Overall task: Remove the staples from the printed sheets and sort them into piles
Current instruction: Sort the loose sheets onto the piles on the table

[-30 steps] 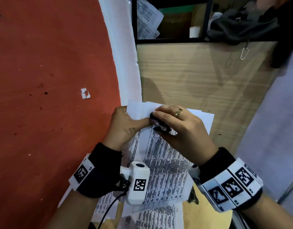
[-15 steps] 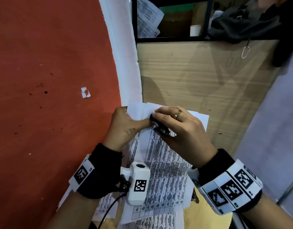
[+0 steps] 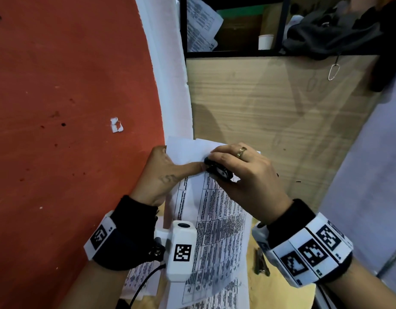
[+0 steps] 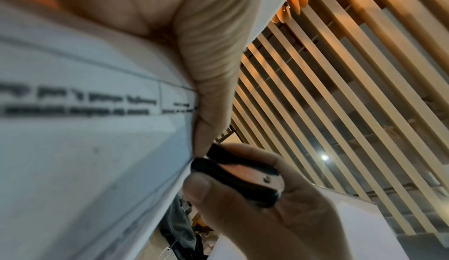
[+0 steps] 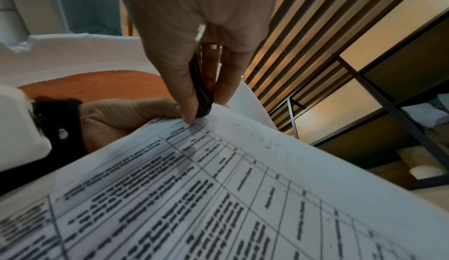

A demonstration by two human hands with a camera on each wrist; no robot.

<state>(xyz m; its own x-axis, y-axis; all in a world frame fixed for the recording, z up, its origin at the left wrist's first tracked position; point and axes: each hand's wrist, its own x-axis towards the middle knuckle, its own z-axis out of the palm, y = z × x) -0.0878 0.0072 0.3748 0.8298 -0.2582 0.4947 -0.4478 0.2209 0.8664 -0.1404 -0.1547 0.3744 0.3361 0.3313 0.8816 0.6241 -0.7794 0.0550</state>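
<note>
Red-orange wall [image 3: 65, 90] fills the left of the head view, pocked with dark specks, a small torn white paper scrap [image 3: 116, 125] stuck on it. A white strip [image 3: 170, 70] runs down its edge. To the right, a pale wood-grain panel [image 3: 270, 108] stands below a black-framed shelf [image 3: 232, 53] holding loose printed papers [image 3: 200, 23], a white cup [image 3: 265, 41] and a dark heap of cloth [image 3: 330, 34]. A metal clip [image 3: 333, 72] hangs from the shelf edge.

Printed sheets [image 3: 214, 230], covered in tables of text, are held up in front of the panel, top corner folded back blank side out. More printed pages [image 3: 139, 277] lie lower left, over a tan surface [image 3: 279, 293]. A dark metal object [image 3: 262, 262] rests on that surface near the right wrist; too small to identify.

Left hand [image 3: 161, 175] grips the sheets at the upper left corner, thumb pressed flat across the front; the fingers behind are hidden by the paper. Right hand [image 3: 243, 175], gold ring [image 3: 241, 152] on one finger, pinches a black staple remover [image 3: 217, 169] between thumb and fingers, its nose set against the sheets' top corner right beside the left thumb tip. In the left wrist view the remover [image 4: 238, 174] shows a metal plate with a rivet. The staple itself cannot be made out. Both wrists wear black bands with white coded tags.
</note>
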